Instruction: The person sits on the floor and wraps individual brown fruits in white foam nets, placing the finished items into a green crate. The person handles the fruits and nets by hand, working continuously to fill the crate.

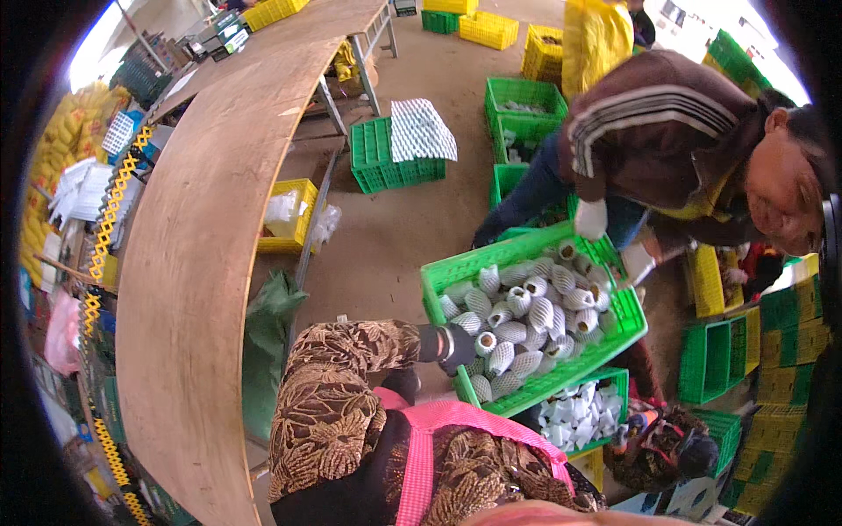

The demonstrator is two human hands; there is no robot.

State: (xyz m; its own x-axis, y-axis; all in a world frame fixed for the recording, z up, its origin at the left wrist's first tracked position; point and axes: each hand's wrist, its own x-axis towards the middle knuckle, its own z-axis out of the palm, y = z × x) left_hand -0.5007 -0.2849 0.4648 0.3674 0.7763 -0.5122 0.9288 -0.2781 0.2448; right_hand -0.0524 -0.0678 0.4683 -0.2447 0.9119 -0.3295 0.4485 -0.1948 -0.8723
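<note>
A green plastic crate [437,279] hangs tilted above the floor, full of brown produce in white foam net sleeves [520,302]. My left hand [458,348], in a dark glove, grips the crate's left end. My right hand is out of view. At the opposite end, a co-worker in a brown striped jacket [658,125] bends over the crate, one white-gloved hand [591,219] on its rim and the other [637,263] at its end wall. Below the crate's near side stands another green crate [623,401] holding white foam pieces [582,414].
A long plywood table [197,263] runs along the left. On the floor are an upturned green crate [395,174] with a white dimpled sheet [424,131] on it, and a yellow crate [306,204]. Another person [658,447] crouches at lower right, near stacked crates [779,394].
</note>
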